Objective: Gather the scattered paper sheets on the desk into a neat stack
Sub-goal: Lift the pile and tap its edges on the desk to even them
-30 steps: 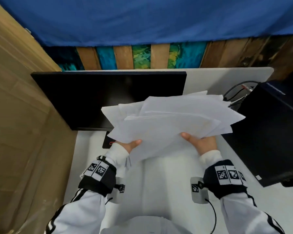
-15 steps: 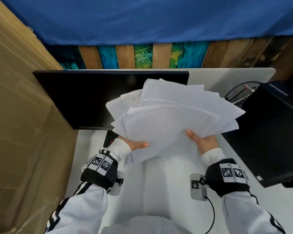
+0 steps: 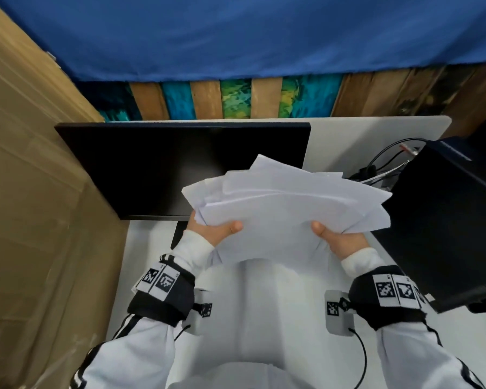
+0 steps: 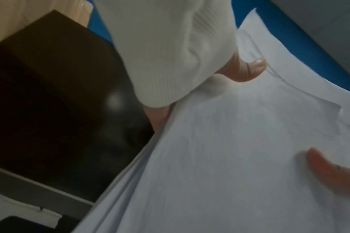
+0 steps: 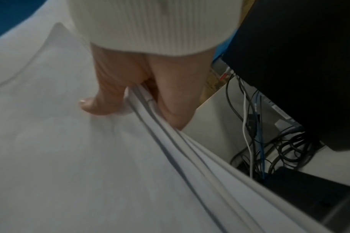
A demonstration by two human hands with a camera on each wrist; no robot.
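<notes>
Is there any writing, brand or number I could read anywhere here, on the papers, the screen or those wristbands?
No readable text in any view.
Papers: the sides that show look blank.
Monitor: dark, no brand visible.
Wristbands: black-and-white square code markers only, no letters or digits.
Black box on the right: a pale sticker at its lower edge, too small to read.

The head view is evenly and brightly lit, without hard shadows, though straight edges bow outward toward its borders. Both wrist views are dimmer, grainy and soft. In the left wrist view a pale blurred glare spot sits on the flat black monitor screen (image 4: 114, 100), and the loose white paper sheets (image 4: 239, 157) smear along their edges.
</notes>
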